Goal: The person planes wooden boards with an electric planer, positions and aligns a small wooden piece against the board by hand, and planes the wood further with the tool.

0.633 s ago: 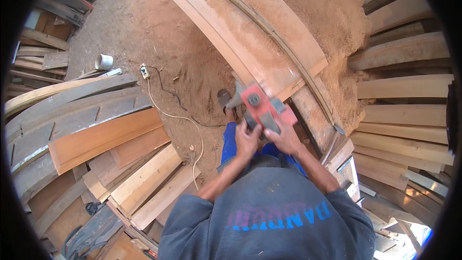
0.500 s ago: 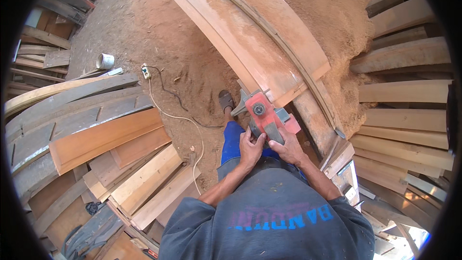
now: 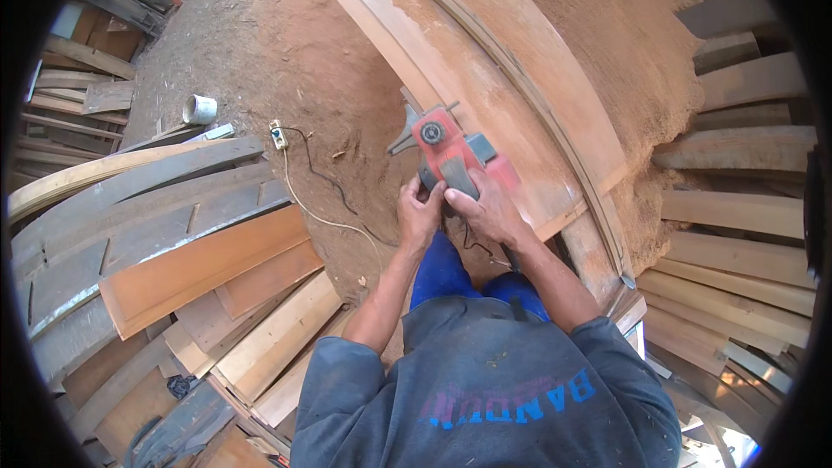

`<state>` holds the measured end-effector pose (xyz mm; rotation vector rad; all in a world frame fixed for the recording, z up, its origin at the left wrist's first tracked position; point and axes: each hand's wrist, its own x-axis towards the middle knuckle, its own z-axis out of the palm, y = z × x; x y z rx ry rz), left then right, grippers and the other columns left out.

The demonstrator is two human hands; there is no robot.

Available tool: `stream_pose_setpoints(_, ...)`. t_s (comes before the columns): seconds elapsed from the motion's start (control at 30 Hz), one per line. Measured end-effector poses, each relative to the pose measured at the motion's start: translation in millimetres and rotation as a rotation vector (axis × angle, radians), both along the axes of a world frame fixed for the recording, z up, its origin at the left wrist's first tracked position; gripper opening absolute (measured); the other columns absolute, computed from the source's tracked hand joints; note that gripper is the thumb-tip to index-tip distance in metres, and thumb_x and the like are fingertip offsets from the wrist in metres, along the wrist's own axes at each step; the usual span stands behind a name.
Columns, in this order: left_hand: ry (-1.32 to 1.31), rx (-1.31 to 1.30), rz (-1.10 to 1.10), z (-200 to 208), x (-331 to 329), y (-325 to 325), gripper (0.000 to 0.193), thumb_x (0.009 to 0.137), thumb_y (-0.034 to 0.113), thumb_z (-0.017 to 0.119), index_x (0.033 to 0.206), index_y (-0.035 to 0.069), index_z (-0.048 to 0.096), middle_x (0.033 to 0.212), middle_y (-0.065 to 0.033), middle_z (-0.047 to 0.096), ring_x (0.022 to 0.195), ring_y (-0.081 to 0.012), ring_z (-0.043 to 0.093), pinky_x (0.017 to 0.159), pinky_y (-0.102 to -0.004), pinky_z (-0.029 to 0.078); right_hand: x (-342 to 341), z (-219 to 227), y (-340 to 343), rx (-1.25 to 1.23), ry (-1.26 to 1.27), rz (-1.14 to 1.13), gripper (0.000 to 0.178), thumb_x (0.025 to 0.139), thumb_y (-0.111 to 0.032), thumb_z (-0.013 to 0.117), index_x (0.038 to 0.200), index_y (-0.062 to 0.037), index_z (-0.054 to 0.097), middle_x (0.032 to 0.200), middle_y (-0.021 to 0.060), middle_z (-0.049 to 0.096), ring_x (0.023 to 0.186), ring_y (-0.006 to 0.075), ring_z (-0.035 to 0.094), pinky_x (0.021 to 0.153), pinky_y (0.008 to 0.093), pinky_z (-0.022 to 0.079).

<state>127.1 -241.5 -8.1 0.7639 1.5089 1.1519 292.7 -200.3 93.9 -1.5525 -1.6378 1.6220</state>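
A red electric planer with a black knob and a grey side fence rests at the near left edge of a long wooden board. My right hand is closed around the planer's rear handle. Beside it, my left hand grips the dark part at the planer's back left, its fingertips partly hidden. The planer's underside is out of sight. A narrow wooden strip runs lengthwise along the board, and pale dust lies over part of its surface.
A power socket with cords lies on the dusty ground at left, near a white bucket. Stacked planks flank me on the left, more planks on the right. Sawdust is heaped beyond the board.
Both hands have pushed the planer away from my body and onto the board's near end, and my arms reach farther out. The view has shifted slightly.
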Motion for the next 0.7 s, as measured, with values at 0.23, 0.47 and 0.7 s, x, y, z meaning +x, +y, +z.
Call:
stream_pose_setpoints(0.23, -0.153, 0.066, -0.062, 28.5, -75.6, 142.3, 0.032, 0.099, 0.022, 0.073, 0.12, -0.003, 0.069, 0.102, -0.0026, 0.073, 0.089, -0.0088, 0.064, 0.08, -0.0262, 0.052, -78.2, 2.9, 138.3, 0.11, 0.013, -0.029, 0.067, 0.092, -0.057, 0.062, 0.114, 0.0069, 0.065, 0.095, 0.0257, 0.072, 0.092, 0.0366, 0.072, 0.081, 0.0454, 0.054)
stream_pose_setpoints(0.47, -0.043, 0.028, -0.074, 15.8, -176.6, 272.1, 0.041, 0.098, 0.024, 0.074, 0.126, -0.006, 0.066, 0.105, -0.0053, 0.071, 0.09, -0.0117, 0.064, 0.081, -0.0272, 0.052, -161.2, 20.5, 249.1, 0.183, 0.102, 0.003, 0.062, 0.093, -0.053, 0.063, 0.111, 0.0059, 0.067, 0.094, 0.0235, 0.073, 0.09, 0.0334, 0.072, 0.081, 0.0439, 0.055)
stream_pose_setpoints(0.7, 0.179, 0.156, 0.374, 81.7, -170.0, 199.1, 0.054, 0.099, 0.029, 0.073, 0.135, -0.007, 0.053, 0.127, -0.0127, 0.059, 0.115, -0.019, 0.057, 0.099, -0.0351, 0.048, -142.6, 1.6, 157.8, 0.372, 0.14, 0.045, 0.062, 0.095, -0.051, 0.063, 0.125, 0.0029, 0.064, 0.102, 0.026, 0.071, 0.095, 0.0362, 0.071, 0.088, 0.0463, 0.055)
